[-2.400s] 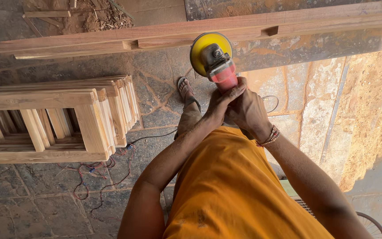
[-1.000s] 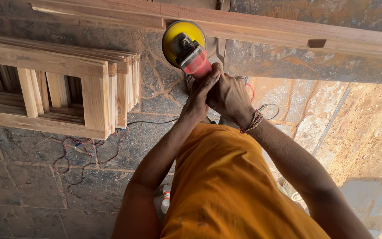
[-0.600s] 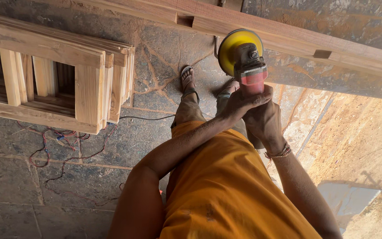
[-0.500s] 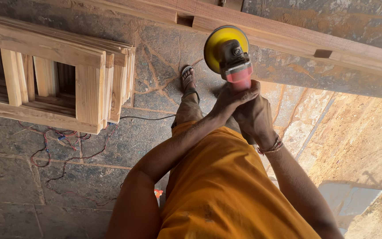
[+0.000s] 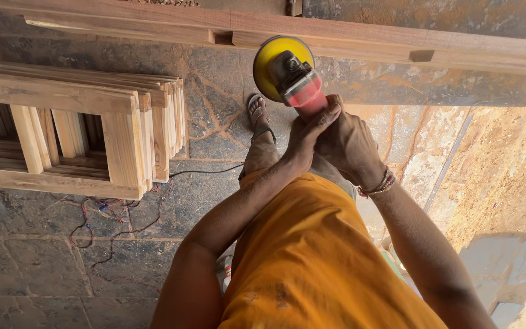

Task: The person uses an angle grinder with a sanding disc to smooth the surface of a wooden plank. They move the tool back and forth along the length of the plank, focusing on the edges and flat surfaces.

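Observation:
Both of my hands grip a red-bodied angle grinder (image 5: 293,82) with a yellow sanding disc (image 5: 269,64). My left hand (image 5: 308,137) wraps the red handle from the left. My right hand (image 5: 351,146), with a beaded bracelet at the wrist, closes over it from the right. The disc sits against the lower edge of a long wooden beam (image 5: 366,45) with rectangular notches cut in it. The beam runs across the top of the view. My sandalled foot (image 5: 258,116) stands on the stone floor just below the disc.
A stack of wooden frames (image 5: 92,128) lies on the stone floor at the left. A black cable (image 5: 202,172) and red wires (image 5: 111,225) trail across the slabs. Sandy ground (image 5: 506,176) lies at the right.
The grinder has slid back and forth along the beam, and now rests near a notch left of centre. Both hands have kept their hold on it.

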